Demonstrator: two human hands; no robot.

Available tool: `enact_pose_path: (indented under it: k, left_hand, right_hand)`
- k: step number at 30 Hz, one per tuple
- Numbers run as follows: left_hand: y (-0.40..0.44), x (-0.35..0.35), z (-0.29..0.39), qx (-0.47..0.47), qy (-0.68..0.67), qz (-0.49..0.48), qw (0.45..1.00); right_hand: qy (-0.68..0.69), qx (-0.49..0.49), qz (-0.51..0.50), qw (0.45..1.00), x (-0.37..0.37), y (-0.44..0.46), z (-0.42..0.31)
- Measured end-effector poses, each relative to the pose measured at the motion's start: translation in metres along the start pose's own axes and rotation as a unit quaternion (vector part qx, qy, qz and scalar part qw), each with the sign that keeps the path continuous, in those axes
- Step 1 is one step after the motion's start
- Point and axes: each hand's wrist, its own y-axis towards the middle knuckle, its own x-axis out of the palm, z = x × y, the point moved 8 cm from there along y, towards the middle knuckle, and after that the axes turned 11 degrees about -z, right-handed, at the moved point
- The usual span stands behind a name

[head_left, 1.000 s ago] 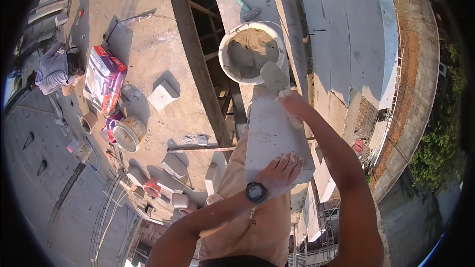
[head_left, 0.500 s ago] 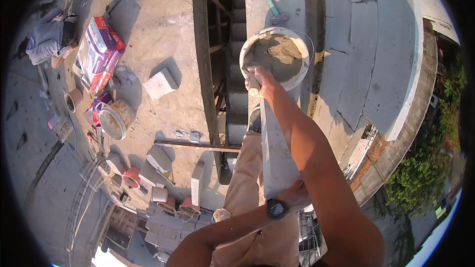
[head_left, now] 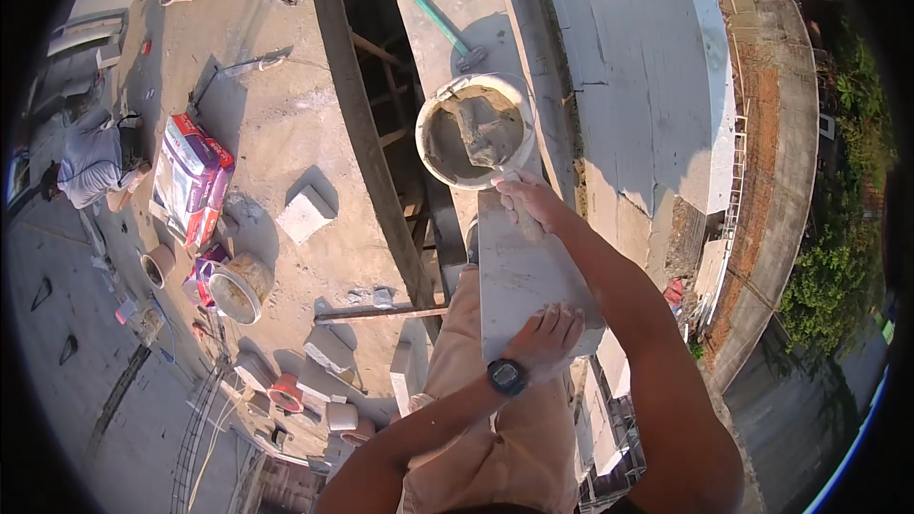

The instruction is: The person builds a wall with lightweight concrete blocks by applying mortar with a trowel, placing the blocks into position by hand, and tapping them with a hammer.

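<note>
A pale grey block (head_left: 528,276) lies lengthwise in front of my body. My left hand (head_left: 546,338), with a watch at its wrist, rests on the block's near end, fingers apart. My right hand (head_left: 526,200) is closed round the handle of a trowel (head_left: 484,141) above the block's far end. The trowel's blade, covered in mortar, is over the white bucket (head_left: 426,148). Wet grey mortar (head_left: 447,141) fills much of the bucket.
A green-handled hammer (head_left: 443,24) lies beyond the bucket. A long opening (head_left: 381,67) runs to its left. Further left are cement bags (head_left: 195,176), a loose block (head_left: 307,214), a tub (head_left: 234,292) and a bent-over person (head_left: 90,162). A ledge drops off at right.
The block has turned so its broad face shows. My right hand has moved from the bucket's rim to the block's far end, and the trowel blade now shows with mortar. My left hand lies on top.
</note>
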Motion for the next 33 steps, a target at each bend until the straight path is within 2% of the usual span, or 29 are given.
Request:
enact_pose_path:
  k: [2, 4, 5, 7, 8, 12, 14, 17, 19, 21, 23, 24, 26, 27, 29, 31, 33]
  left_hand:
    - [0.0, 0.0, -0.001, 0.016, 0.005, -0.015, 1.0]
    - [0.001, -0.007, -0.008, 0.006, -0.024, -0.04, 0.999]
    - [0.0, -0.006, -0.005, 0.029, -0.027, -0.046, 0.998]
    - [-0.001, -0.003, -0.014, -0.009, -0.015, -0.019, 1.0]
    - [-0.001, -0.001, -0.011, 0.015, -0.016, -0.024, 0.999]
    - [0.0, -0.007, -0.017, -0.007, 0.001, 0.016, 1.0]
    - [0.003, -0.009, -0.019, -0.013, 0.011, 0.025, 1.0]
    - [0.004, -0.012, -0.016, -0.012, 0.026, 0.015, 0.999]
    - [0.006, -0.016, -0.019, -0.03, 0.021, 0.003, 0.999]
    - [0.006, -0.009, -0.023, -0.029, 0.031, -0.002, 0.999]
    - [0.006, -0.01, -0.022, -0.025, 0.044, -0.011, 0.999]
    - [0.008, -0.014, -0.021, -0.025, 0.052, -0.005, 0.998]
    - [0.011, -0.016, -0.018, -0.011, 0.066, -0.009, 0.998]
    - [0.009, -0.016, -0.019, -0.017, 0.066, -0.002, 0.998]
    - [0.011, -0.016, -0.019, -0.016, 0.073, -0.003, 0.997]
    - [0.01, -0.021, -0.018, -0.023, 0.069, 0.022, 0.997]
    - [0.008, -0.02, -0.022, -0.028, 0.073, 0.011, 0.997]
  right_hand:
    - [-0.028, -0.014, 0.017, 0.999, -0.011, -0.044, -0.01]
    - [-0.077, -0.072, -0.001, 0.994, -0.011, -0.09, -0.024]
    - [-0.082, -0.063, -0.006, 0.995, -0.011, -0.123, -0.027]
    - [-0.069, -0.081, 0.045, 0.993, -0.011, -0.184, -0.028]
    - [-0.066, -0.092, 0.07, 0.991, -0.01, -0.213, -0.028]
    - [-0.064, -0.083, 0.177, 0.979, -0.012, -0.343, -0.03]
    - [-0.093, -0.106, 0.244, 0.96, -0.03, -0.394, -0.028]
    - [-0.077, -0.084, 0.312, 0.943, -0.068, -0.444, -0.018]
    - [-0.211, -0.069, 0.342, 0.913, -0.118, -0.451, -0.007]
    - [-0.296, 0.027, 0.34, 0.893, -0.167, -0.433, 0.001]
    - [-0.238, 0.074, 0.294, 0.923, -0.167, -0.414, -0.025]
    - [-0.298, 0.042, 0.257, 0.918, -0.176, -0.397, -0.037]
    - [-0.303, 0.057, 0.24, 0.92, -0.196, -0.371, -0.048]
    - [-0.248, 0.104, 0.257, 0.928, -0.206, -0.358, -0.048]
    - [-0.144, 0.088, 0.231, 0.958, -0.229, -0.322, -0.043]
    - [-0.197, 0.105, 0.203, 0.953, -0.239, -0.293, -0.06]
    - [-0.155, 0.09, 0.207, 0.962, -0.235, -0.285, -0.075]
